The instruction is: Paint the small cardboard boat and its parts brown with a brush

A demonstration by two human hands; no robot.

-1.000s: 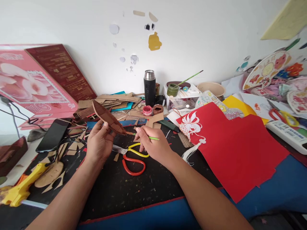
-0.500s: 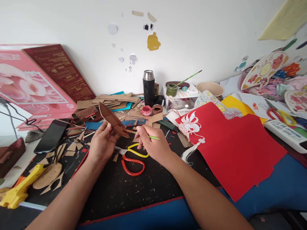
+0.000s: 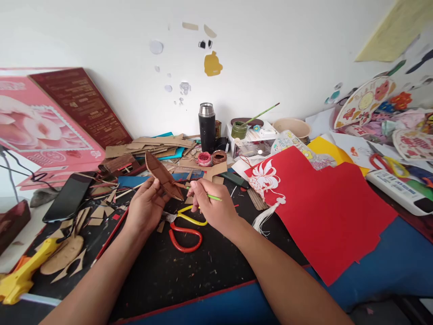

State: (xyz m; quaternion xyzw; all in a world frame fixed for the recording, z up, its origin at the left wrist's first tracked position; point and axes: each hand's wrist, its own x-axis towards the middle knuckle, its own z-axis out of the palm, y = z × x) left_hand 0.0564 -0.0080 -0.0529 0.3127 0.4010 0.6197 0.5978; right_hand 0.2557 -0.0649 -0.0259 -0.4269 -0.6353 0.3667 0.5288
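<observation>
In my left hand (image 3: 146, 205) I hold up a brown, boat-shaped cardboard piece (image 3: 163, 175), tilted, its pointed end up and to the left. My right hand (image 3: 213, 203) grips a green-handled paintbrush (image 3: 214, 197); the brush tip meets or nearly meets the cardboard piece's lower right end. Beneath both hands lie scissors (image 3: 186, 239) with one red and one yellow handle. Beyond my hands stand an open jar of brown paint (image 3: 219, 157) and an open jar of red paint (image 3: 204, 158).
A black flask (image 3: 207, 128) stands by the wall. A green paint jar (image 3: 239, 131) holding another brush sits on a white box. Red paper (image 3: 321, 212) covers the right side. At left are a phone (image 3: 69, 196), cardboard scraps (image 3: 98, 212) and a yellow glue gun (image 3: 29, 273).
The view has shifted slightly, so the scene sits a little lower and further left. Both hands keep their holds, with the cardboard piece and brush almost in the same position.
</observation>
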